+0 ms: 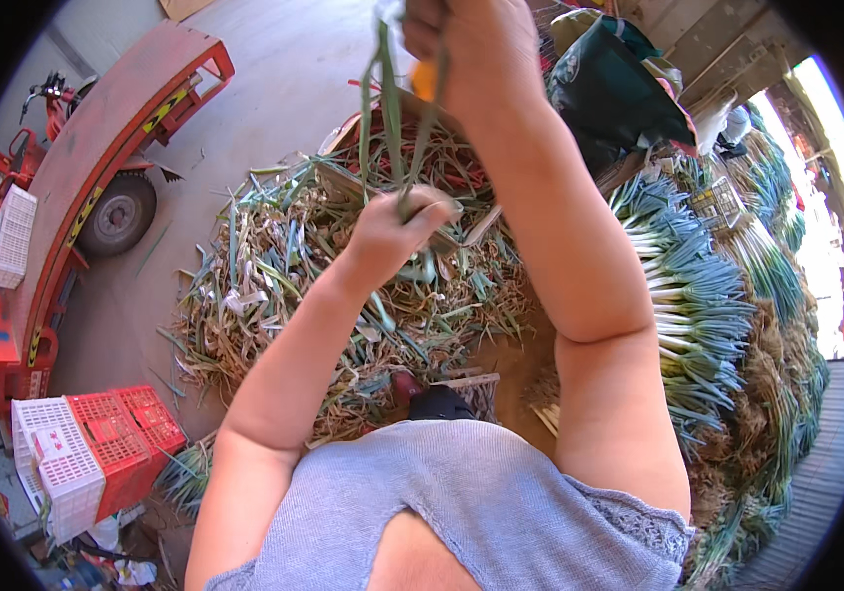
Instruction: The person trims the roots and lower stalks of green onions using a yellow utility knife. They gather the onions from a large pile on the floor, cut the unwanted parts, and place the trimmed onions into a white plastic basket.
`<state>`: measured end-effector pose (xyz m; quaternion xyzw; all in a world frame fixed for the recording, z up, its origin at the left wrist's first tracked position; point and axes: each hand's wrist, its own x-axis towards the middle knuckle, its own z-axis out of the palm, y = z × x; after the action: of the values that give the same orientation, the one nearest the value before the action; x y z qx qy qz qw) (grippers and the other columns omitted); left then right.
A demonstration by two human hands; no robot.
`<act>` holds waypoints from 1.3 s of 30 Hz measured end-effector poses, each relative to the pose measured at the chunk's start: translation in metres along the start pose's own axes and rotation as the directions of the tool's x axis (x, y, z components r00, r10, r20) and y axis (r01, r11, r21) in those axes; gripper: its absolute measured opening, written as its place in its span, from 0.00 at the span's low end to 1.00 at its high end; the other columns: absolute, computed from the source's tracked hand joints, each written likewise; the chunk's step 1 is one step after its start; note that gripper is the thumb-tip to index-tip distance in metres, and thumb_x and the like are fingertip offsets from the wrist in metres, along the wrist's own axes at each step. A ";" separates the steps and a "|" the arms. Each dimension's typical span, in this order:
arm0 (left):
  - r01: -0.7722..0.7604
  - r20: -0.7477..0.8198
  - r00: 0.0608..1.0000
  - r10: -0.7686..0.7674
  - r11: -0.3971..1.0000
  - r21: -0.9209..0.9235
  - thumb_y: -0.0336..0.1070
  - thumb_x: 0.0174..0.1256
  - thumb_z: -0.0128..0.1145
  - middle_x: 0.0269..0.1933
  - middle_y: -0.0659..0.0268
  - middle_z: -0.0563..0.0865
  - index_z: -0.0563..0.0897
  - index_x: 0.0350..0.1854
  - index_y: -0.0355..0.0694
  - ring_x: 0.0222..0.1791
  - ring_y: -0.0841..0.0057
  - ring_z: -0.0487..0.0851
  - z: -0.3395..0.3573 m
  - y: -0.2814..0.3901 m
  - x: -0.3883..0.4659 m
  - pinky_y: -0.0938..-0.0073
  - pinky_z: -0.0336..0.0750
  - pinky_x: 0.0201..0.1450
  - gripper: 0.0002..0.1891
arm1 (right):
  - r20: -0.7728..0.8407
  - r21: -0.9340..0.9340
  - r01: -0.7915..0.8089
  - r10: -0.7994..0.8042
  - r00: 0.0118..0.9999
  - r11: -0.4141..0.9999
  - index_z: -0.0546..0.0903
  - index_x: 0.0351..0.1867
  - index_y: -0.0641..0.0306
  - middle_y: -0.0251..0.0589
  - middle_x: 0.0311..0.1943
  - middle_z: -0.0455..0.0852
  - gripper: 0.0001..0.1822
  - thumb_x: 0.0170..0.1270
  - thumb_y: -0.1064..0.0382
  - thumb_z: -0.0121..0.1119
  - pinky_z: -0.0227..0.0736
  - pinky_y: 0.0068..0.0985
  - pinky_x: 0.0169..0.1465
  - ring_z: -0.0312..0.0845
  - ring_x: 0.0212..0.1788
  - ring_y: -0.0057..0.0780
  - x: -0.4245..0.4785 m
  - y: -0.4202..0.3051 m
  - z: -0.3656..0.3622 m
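My left hand [403, 225] is closed around the lower part of some long green leaves [390, 111], which look like green onion leaves and rise in front of me. My right hand [477, 52] is raised at the top of the picture, its fingers blurred and partly cut off, next to the upper part of the leaves; whether it grips them is unclear. Something orange [423, 80] shows beside that hand. Below both hands spreads a large heap of leaf and root trimmings [259, 266]. Behind the hands, a container with red strands [436, 151] stands against the heap.
Green onions with white stalks [695, 310] lie in stacked rows on the right. A dark green bag [606, 96] stands at the upper right. To the left are a red flatbed vehicle [115, 111], a white crate [14, 235] on it, and red crates [115, 436] beside a white one.
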<state>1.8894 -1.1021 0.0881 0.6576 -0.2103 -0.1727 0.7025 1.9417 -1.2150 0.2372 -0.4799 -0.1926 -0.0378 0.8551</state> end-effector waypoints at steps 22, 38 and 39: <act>0.175 -0.200 0.865 -0.461 0.649 -0.740 0.50 0.67 0.38 0.29 0.67 0.79 0.74 0.39 0.42 0.25 0.79 0.77 -0.010 -0.024 -0.216 0.78 0.71 0.25 0.17 | 0.054 0.019 -0.533 0.531 0.846 0.846 0.67 0.18 0.58 0.25 0.12 0.63 0.17 0.63 0.56 0.52 0.48 0.14 0.17 0.54 0.13 0.12 -0.220 0.139 0.093; -0.071 -0.430 0.886 -0.174 0.865 -0.497 0.55 0.65 0.42 0.12 0.75 0.61 0.69 0.19 0.46 0.12 0.84 0.54 -0.026 -0.045 0.037 0.82 0.47 0.16 0.21 | -0.635 0.421 -0.539 0.661 0.399 0.730 0.72 0.44 0.61 0.38 0.32 0.80 0.17 0.62 0.52 0.53 0.59 0.15 0.17 0.55 0.12 0.13 -0.306 0.184 -0.150; -0.213 -0.521 0.848 -0.093 0.841 -0.497 0.55 0.66 0.39 0.12 0.75 0.61 0.68 0.20 0.47 0.12 0.85 0.54 -0.019 -0.021 0.075 0.82 0.47 0.16 0.21 | -0.607 0.473 -0.592 0.728 0.318 0.652 0.72 0.45 0.61 0.39 0.32 0.80 0.17 0.62 0.51 0.51 0.59 0.15 0.18 0.56 0.13 0.14 -0.324 0.195 -0.158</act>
<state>1.9637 -1.1266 0.0711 0.4484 0.0257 -0.0150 0.8934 1.7379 -1.2817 -0.1121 -0.3804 0.3943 0.1345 0.8257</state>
